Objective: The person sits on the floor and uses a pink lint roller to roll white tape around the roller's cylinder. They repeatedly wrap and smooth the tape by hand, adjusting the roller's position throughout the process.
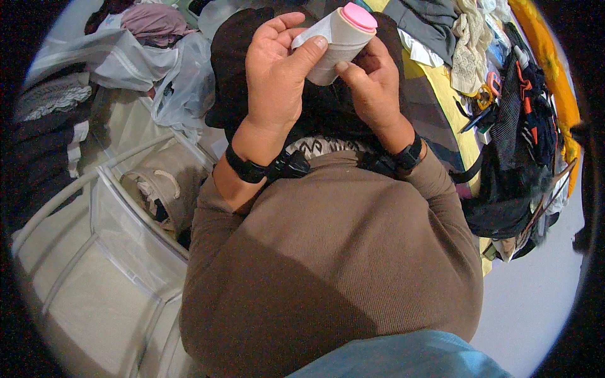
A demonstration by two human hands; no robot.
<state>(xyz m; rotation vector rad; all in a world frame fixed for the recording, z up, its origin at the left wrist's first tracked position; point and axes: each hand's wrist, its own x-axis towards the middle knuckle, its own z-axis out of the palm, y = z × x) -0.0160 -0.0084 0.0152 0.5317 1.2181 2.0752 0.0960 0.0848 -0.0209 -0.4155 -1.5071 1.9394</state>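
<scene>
Between my hands, above my lap, a white roll (341, 53) of thin sheet material is tilted with its pink end (359, 17) upward. Its exact kind is not clear. My left hand (274, 75) pinches a loose flap (315, 35) of its outer layer, thumb on top and fingers partly hidden behind. My right hand (378, 92) grips the roll's lower right side, with the thumb in front and the other fingers mostly hidden behind it. A black band circles each wrist.
On my left stand a beige frame-sided fabric bin (137, 227), a cloth basket (163, 189) and a translucent plastic bag (182, 85). To the right, clothes, a cream knit (470, 52), a black bag (501, 208) and small items lie heaped on a striped cover (435, 108).
</scene>
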